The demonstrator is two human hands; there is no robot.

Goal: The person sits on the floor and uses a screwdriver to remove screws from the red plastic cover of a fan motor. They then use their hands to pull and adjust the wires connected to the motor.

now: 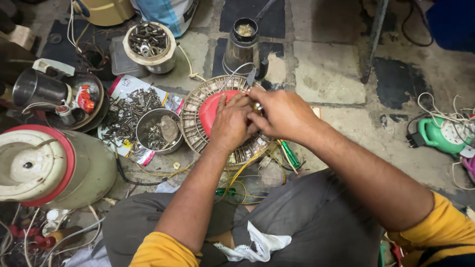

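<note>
Both hands met over the red hub of a round grille.
The left hand (231, 122) pressed flat and open-fingered on the red hub (210, 111); the right hand (282, 113), just beside it, pinched a small metal part (258, 106).

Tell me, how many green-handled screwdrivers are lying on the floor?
2. One green screwdriver lies right of the round grille, under the right hand. Another green screwdriver lies among yellow wires by the knees. More may hide under the clutter.
</note>
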